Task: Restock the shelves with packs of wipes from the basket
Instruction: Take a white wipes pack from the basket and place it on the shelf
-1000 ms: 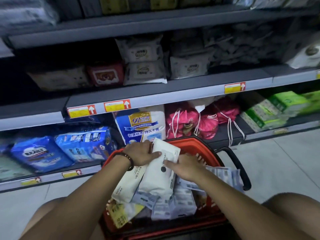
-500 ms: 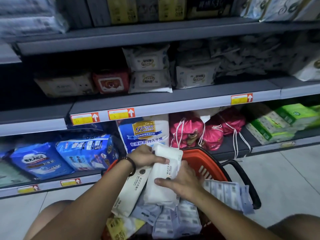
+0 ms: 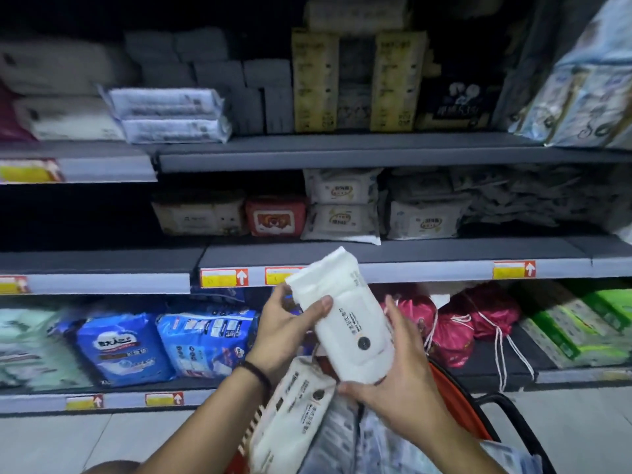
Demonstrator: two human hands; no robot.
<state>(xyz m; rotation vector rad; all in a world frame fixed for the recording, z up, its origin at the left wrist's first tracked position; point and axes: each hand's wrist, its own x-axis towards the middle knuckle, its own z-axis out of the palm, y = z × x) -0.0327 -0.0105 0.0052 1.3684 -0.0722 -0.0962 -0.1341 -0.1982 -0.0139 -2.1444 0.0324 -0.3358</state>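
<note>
I hold a white pack of wipes [image 3: 345,316] with a dark round dot, tilted in the air before the middle shelf's edge. My left hand [image 3: 285,331] grips its upper left side, thumb across the front. My right hand [image 3: 400,378] cups its lower right end. Below them the red basket [image 3: 455,401] with a black handle holds a second white pack [image 3: 294,415] and several bluish packs [image 3: 345,443]. The middle shelf [image 3: 427,254] carries white wipe packs [image 3: 342,206] and a red pack [image 3: 275,217].
Blue bagged packs [image 3: 164,343] fill the bottom shelf at left, pink drawstring bags [image 3: 455,323] and green packs [image 3: 581,323] at right. The top shelf [image 3: 342,148] holds grey, yellow and black boxes. The dark stretch of the middle shelf at left [image 3: 85,258] shows no goods.
Both hands have lifted the white pack out of the basket, up to the height of the middle shelf's edge. The view has tilted upward, showing the top shelf.
</note>
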